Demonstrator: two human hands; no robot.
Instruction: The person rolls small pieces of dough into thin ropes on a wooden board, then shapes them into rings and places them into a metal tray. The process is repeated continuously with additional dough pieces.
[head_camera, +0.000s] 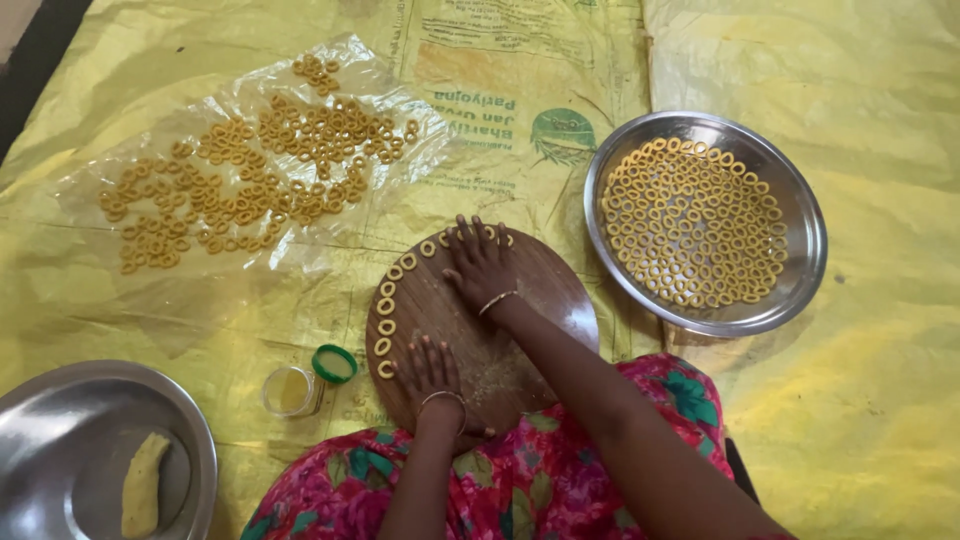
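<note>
Keep your right hand flat, fingers spread, on the round wooden board at frame centre; left hand open too, holding nothing; space the dough rings evenly along the rim.

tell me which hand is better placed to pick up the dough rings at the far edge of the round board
Right, most likely. The right hand already rests on the dough rings at the far edge of the wooden board. The left hand lies flat near the board's near edge, farther from them.

a home floor: yellow sheet, steel plate of dough rings.
</note>
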